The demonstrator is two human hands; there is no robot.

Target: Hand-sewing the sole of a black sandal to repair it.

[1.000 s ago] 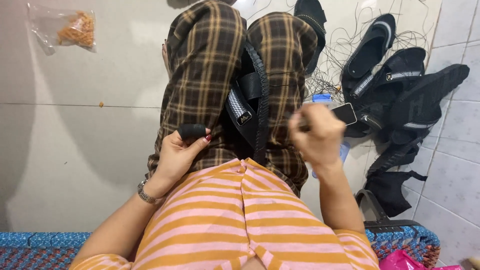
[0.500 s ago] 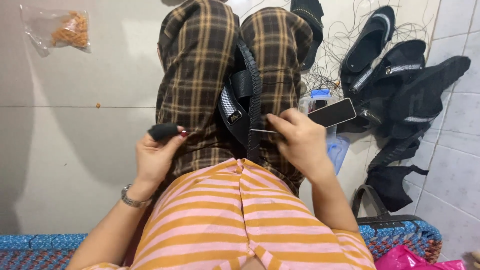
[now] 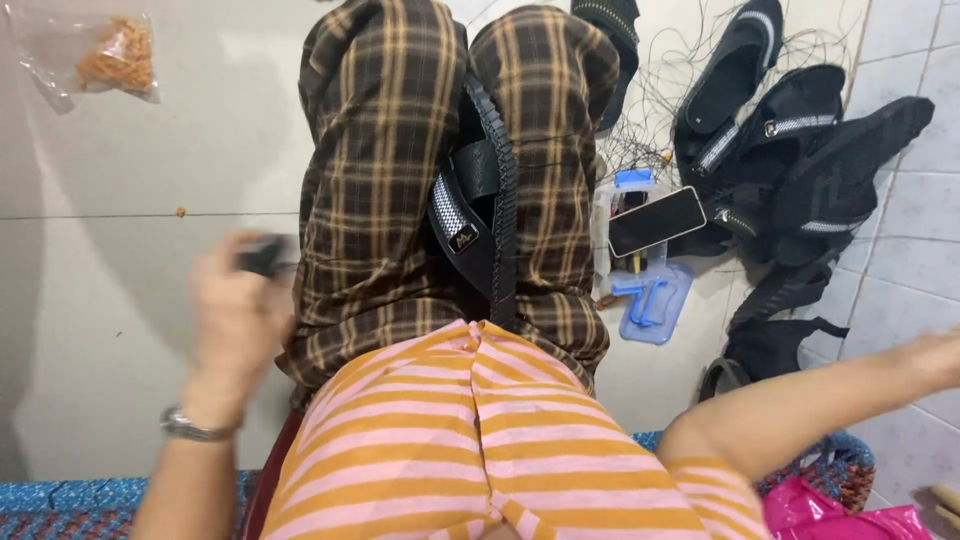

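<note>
Seated, black sandal upper across the plaid lap.

Left hand (image 3: 235,320), blurred, closes on a small dark piece (image 3: 262,256) beside the left knee. Right hand (image 3: 940,352) flung to frame edge; grip unreadable. Sandal upper (image 3: 480,215) between thighs. Clear bag (image 3: 85,55), orange contents, top left; blue-lidded clear box (image 3: 650,295) right.

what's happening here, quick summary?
A seated person in a striped shirt and plaid trousers has a black sandal upper lying on their lap. The left hand, blurred, holds a small dark object off to the side; what it is cannot be told. The right hand stretches out to the frame edge, its fingers hardly in view. More black sandals, a phone and a clear plastic box lie on the tiled floor.
</note>
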